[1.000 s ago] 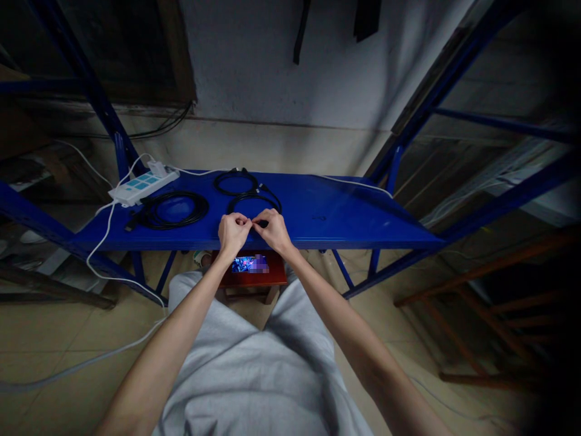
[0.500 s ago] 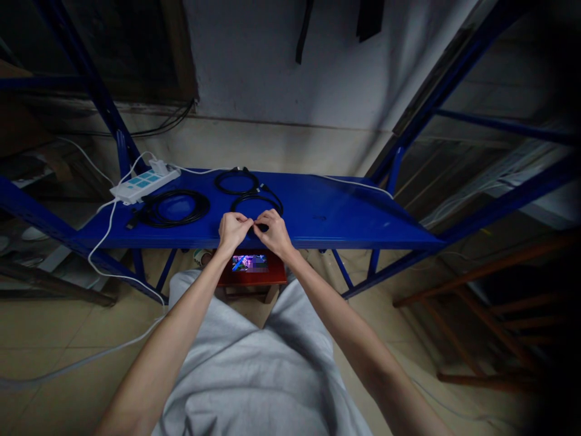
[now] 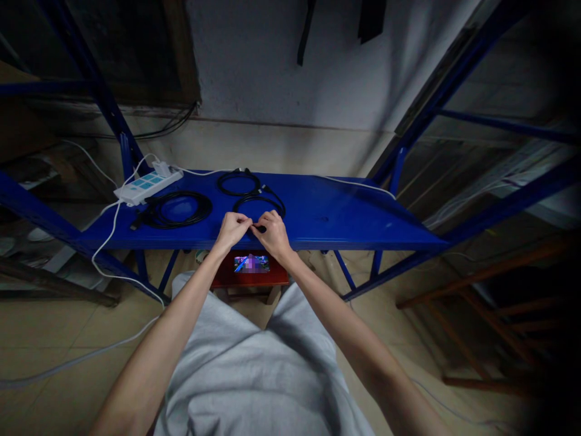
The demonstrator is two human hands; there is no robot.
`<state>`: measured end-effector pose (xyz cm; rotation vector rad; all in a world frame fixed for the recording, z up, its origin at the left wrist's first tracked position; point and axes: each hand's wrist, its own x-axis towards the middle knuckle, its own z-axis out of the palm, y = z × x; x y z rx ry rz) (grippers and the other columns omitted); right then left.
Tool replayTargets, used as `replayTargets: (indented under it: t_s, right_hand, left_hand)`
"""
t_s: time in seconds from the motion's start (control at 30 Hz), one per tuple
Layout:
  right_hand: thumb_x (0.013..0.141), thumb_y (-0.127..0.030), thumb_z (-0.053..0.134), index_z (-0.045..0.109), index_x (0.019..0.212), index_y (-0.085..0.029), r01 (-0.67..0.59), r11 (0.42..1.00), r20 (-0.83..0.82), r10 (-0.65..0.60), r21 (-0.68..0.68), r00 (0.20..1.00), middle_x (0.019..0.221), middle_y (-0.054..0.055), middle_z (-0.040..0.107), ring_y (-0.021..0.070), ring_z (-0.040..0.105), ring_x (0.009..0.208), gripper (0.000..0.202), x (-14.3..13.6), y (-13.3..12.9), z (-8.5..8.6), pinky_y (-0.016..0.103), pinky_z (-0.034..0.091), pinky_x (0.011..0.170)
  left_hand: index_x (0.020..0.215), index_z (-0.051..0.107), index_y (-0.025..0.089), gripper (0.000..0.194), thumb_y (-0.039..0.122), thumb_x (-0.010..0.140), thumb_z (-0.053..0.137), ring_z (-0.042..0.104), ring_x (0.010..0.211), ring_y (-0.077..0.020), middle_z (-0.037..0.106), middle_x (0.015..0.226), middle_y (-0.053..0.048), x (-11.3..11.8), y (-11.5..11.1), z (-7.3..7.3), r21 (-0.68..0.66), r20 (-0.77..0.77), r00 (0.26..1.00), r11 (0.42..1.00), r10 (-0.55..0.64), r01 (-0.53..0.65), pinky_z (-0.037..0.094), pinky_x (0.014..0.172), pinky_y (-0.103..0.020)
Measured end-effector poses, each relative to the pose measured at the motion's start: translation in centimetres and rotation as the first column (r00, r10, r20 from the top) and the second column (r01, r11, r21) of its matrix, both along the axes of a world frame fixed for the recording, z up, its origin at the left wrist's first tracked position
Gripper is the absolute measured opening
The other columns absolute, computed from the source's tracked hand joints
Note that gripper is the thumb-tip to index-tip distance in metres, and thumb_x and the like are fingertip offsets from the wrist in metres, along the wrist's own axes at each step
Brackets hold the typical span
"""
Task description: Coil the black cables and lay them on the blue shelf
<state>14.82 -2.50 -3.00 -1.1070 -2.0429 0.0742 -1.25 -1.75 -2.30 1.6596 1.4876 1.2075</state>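
My left hand (image 3: 234, 228) and my right hand (image 3: 271, 232) meet over the front edge of the blue shelf (image 3: 345, 212), fingertips pinched together and almost touching. Something small and dark shows at the right fingers, too small to name. Just beyond my hands lies a black coiled cable (image 3: 282, 204), partly hidden by them. Behind it sits another black cable coil (image 3: 258, 180) with a light connector. A larger black cable coil (image 3: 209, 209) rests to the left, its plug pointing left.
A white power strip (image 3: 145, 188) with a plugged-in adapter stands at the shelf's left end, its white cord hanging to the floor. Below the front edge a lit phone screen (image 3: 263, 264) lies on a red-brown stool (image 3: 227, 279). Small dark marks (image 3: 322, 219) show on the shelf's right part.
The whole view has shifted slightly. My hands stay pinched together at the same place, with only small finger movement; the cables have not moved.
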Motion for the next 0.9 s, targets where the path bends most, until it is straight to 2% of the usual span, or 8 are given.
replayTargets:
  t_s: [0.23, 0.37, 0.5, 0.6, 0.73, 0.9]
  right_hand:
    - [0.094, -0.023, 0.065, 0.073, 0.078, -0.019, -0.015, 0.998, -0.085, 0.010, -0.058, 0.996, 0.087, 0.006, 0.067, 0.0219, 0.057, 0.091, 0.018, 0.2, -0.3, 0.2, 0.035, 0.046, 0.082]
    - [0.091, -0.021, 0.066, 0.075, 0.080, -0.018, -0.032, 0.993, -0.146, 0.016, -0.110, 0.989, 0.087, 0.006, 0.069, 0.0209, 0.059, 0.089, 0.014, 0.4, -0.2, 0.5, 0.034, 0.046, 0.083]
    - [0.086, -0.019, 0.068, 0.075, 0.079, -0.018, -0.007, 0.988, -0.158, -0.018, -0.155, 0.987, 0.086, 0.005, 0.072, 0.0211, 0.061, 0.088, 0.011, 0.4, -0.1, 0.9, 0.035, 0.047, 0.086]
    - [0.083, -0.018, 0.069, 0.076, 0.077, -0.018, 0.021, 0.980, -0.149, -0.051, -0.196, 0.987, 0.084, 0.005, 0.073, 0.0200, 0.064, 0.083, 0.009, 0.4, 0.1, 1.3, 0.035, 0.047, 0.087]
    - [0.079, -0.017, 0.069, 0.077, 0.076, -0.017, 0.050, 0.957, -0.118, -0.087, -0.285, 0.989, 0.082, 0.005, 0.075, 0.0191, 0.066, 0.079, 0.008, 0.4, 0.3, 2.1, 0.030, 0.049, 0.078]
    - [0.077, -0.017, 0.072, 0.079, 0.078, -0.018, 0.086, 0.927, 0.052, -0.072, -0.364, 0.996, 0.082, 0.005, 0.077, 0.0199, 0.069, 0.077, 0.008, 0.8, 0.3, 4.0, 0.028, 0.049, 0.069]
  left_hand:
    - [0.073, 0.075, 0.014, 0.032, 0.037, 0.084, 0.057, 0.051, 0.059, -0.0134, 0.064, 0.063, -0.002, -0.1, -0.7, 0.0, 0.100, -0.035, 0.998, 0.993, -0.060, 0.063, 0.038, 0.061, -0.027]
    - [0.076, 0.075, 0.014, 0.026, 0.031, 0.083, 0.057, 0.049, 0.060, -0.0131, 0.068, 0.069, -0.002, 0.0, -1.0, 0.6, 0.085, -0.094, 0.995, 0.995, -0.044, 0.052, 0.037, 0.061, -0.027]
    - [0.083, 0.075, 0.015, 0.020, 0.026, 0.082, 0.058, 0.052, 0.065, -0.0131, 0.070, 0.076, -0.002, -0.1, -1.0, 0.8, 0.040, -0.144, 0.986, 0.995, -0.088, 0.094, 0.038, 0.064, -0.025]
    - [0.092, 0.076, 0.016, 0.021, 0.025, 0.081, 0.060, 0.052, 0.066, -0.0128, 0.066, 0.074, 0.000, -0.3, -0.6, 0.5, 0.008, -0.159, 0.979, 0.992, -0.125, 0.128, 0.038, 0.064, -0.025]
    - [0.096, 0.078, 0.018, 0.022, 0.023, 0.078, 0.065, 0.051, 0.070, -0.0137, 0.064, 0.077, 0.000, -0.5, -0.3, 0.0, 0.025, -0.249, 0.957, 0.987, -0.149, 0.160, 0.039, 0.067, -0.026]
    - [0.092, 0.081, 0.023, 0.020, 0.029, 0.081, 0.066, 0.053, 0.079, -0.0173, 0.061, 0.079, -0.002, -0.3, -0.4, -0.2, 0.055, -0.340, 0.932, 0.987, -0.123, 0.151, 0.041, 0.073, -0.029]
